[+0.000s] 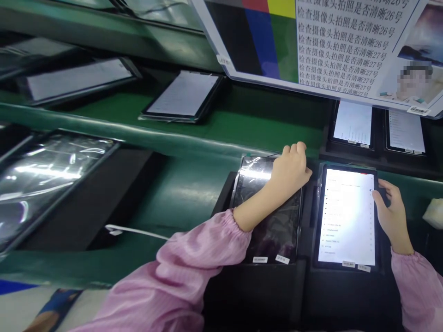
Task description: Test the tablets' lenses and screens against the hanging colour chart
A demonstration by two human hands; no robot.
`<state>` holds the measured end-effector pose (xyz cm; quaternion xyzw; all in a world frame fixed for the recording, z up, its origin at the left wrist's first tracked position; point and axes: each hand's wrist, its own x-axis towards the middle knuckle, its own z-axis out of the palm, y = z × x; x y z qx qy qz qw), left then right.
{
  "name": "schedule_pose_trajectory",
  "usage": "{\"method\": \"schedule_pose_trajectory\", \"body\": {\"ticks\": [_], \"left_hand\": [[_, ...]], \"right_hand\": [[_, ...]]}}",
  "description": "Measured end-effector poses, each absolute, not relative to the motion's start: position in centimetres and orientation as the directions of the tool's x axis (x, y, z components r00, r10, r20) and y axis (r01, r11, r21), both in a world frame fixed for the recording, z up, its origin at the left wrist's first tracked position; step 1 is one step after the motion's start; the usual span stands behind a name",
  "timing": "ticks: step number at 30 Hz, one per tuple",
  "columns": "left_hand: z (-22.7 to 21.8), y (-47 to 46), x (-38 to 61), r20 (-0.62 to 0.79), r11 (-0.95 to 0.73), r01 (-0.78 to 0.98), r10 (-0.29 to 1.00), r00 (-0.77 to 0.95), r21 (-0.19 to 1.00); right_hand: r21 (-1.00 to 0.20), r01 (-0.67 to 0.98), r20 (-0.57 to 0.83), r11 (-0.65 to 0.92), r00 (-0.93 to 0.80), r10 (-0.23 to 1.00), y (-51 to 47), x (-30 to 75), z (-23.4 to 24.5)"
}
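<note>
"Nearest?"
"See a black-framed rectangular tablet with a lit white screen [349,216], just left of the right hand [392,210], long axis running away from the body."
"Gripped?"
"Looks loosely spread, thumb apart from fingers, at the right edge; contact unclear."
"And the left hand [290,166]?"
"Farther from that screen: curled above a glossy dark rectangular tablet [277,226]; cannot tell whether holding anything."
"Beyond?"
"Two white-screened tablets [352,122], under a multicoloured chart [311,50]."

Lower green worktop [183,210] ran approx. 9 to 3 o'clock, w/ upper green shelf [249,110] twd 12 & green ledge [180,44] at 11. Soft glare [204,193] nr ctr. Pale flr [14,309] & blue strip [14,287] lay approx. 8.
</note>
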<state>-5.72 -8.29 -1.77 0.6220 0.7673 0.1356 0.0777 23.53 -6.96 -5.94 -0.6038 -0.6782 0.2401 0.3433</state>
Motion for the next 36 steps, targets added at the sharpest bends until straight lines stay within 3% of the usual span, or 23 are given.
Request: {"method": "schedule_pose_trajectory", "body": {"ticks": [2,6,11,13,16,21,26,32,36], "left_hand": [[-1.6,-8.6,-6.3,0.041,0.17,0.93,0.98,-0.193,0.325],[-1.5,-12.3,-9.7,0.065,0.044,0.844,0.994,-0.093,0.534],[-2.9,-21.6,-14.2,0.158,0.126,0.768,0.946,-0.284,0.627],[-3.9,-24.8,-14.6,0.183,0.171,0.765,0.917,-0.354,0.62],[-5.5,-28.1,-13.6,0.167,0.221,0.739,0.896,-0.411,0.636],[-7.4,-30.5,-11.0,0.018,0.265,0.646,0.918,-0.396,0.716],[-7.6,-30.9,-10.0,-0.063,0.3,0.632,0.927,-0.369,0.715],[-7.4,-30.8,-10.1,-0.096,0.299,0.632,0.937,-0.335,0.715],[-8.0,-30.7,-9.7,-0.086,0.316,0.629,0.926,-0.368,0.71]], "right_hand": [[-0.725,0.66,0.212,0.197,-0.058,0.976,-7.6,23.4,-5.4],[-0.572,0.728,0.262,0.378,-0.274,0.925,-11.2,23.5,-3.9],[-0.469,0.771,-0.014,0.431,-0.495,0.869,-16.3,24.7,-3.6],[-0.462,0.773,-0.034,0.435,-0.505,0.862,-17.1,25.0,-4.0],[-0.43,0.757,0.05,0.492,-0.524,0.85,-17.2,25.2,-4.6],[-0.46,0.754,0.136,0.47,-0.463,0.876,-16.6,26.1,-5.2],[-0.484,0.694,0.202,0.533,-0.504,0.84,-15.9,27.0,-5.3],[-0.497,0.762,0.1,0.416,-0.426,0.899,-16.2,26.5,-4.9],[-0.506,0.75,0.093,0.425,-0.442,0.892,-16.4,26.2,-4.4]]}}
